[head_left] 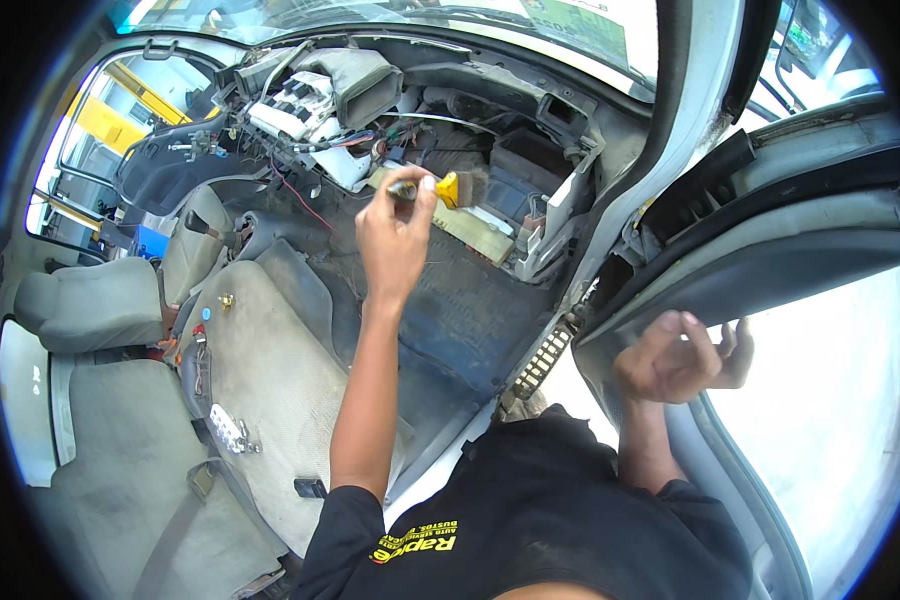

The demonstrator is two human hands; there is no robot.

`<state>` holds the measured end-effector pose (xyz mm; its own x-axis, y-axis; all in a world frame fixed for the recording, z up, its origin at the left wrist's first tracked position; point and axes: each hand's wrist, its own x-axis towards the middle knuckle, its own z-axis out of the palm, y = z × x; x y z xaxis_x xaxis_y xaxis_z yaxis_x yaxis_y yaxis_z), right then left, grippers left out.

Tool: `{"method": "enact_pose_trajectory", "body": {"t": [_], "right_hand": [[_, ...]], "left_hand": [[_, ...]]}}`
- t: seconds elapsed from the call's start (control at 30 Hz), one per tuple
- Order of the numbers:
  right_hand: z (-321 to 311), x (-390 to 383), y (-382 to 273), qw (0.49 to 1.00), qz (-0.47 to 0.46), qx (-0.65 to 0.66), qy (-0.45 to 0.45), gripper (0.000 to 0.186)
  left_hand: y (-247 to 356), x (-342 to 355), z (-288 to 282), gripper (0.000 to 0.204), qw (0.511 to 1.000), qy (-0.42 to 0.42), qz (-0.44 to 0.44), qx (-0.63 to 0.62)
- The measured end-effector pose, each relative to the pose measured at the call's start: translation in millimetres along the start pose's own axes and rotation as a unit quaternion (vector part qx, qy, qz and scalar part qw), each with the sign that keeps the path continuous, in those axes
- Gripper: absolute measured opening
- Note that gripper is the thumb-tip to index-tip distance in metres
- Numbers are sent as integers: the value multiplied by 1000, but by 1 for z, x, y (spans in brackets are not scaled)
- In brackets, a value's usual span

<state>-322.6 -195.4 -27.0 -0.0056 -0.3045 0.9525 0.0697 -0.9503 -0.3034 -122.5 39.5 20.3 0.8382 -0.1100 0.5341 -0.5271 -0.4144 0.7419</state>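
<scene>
A flat paintbrush with yellow on it [449, 190] is in my left hand [398, 235], whose thumb and fingers pinch its handle. Its dark bristles point to the right, above the opened-up passenger side of a dashboard [530, 165]. Beneath the brush lies a pale yellowish panel [470, 232] in the footwell. My right hand [675, 360] is raised beside the open vehicle door [800, 270], its fingers bent and apart with nothing visible in them. Whether it touches the door's edge, I cannot tell.
Loose wires and a grey air duct [368, 85] stick out of the stripped dashboard. On the seat [280, 400] lie a small black object [310, 488], a metal part [232, 430] and other small pieces. The door sill [545, 360] runs close to my body.
</scene>
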Motion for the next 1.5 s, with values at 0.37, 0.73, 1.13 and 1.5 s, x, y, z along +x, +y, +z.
{"method": "enact_pose_trajectory", "body": {"t": [0.37, 0.73, 1.13, 1.5], "right_hand": [[84, 24, -130, 846, 46, 215, -486, 51], [229, 104, -92, 783, -63, -76, -614, 31], [255, 86, -54, 630, -1, -133, -765, 26], [261, 57, -56, 540, -52, -252, -802, 46]], "left_hand": [[18, -71, -54, 48, 984, -36, 172, 9], [-192, -78, -69, 43, 991, 117, -39, -57], [-238, -87, -26, 37, 987, -21, -112, -111], [-229, -89, -34, 35, 984, -51, -120, -120]]}}
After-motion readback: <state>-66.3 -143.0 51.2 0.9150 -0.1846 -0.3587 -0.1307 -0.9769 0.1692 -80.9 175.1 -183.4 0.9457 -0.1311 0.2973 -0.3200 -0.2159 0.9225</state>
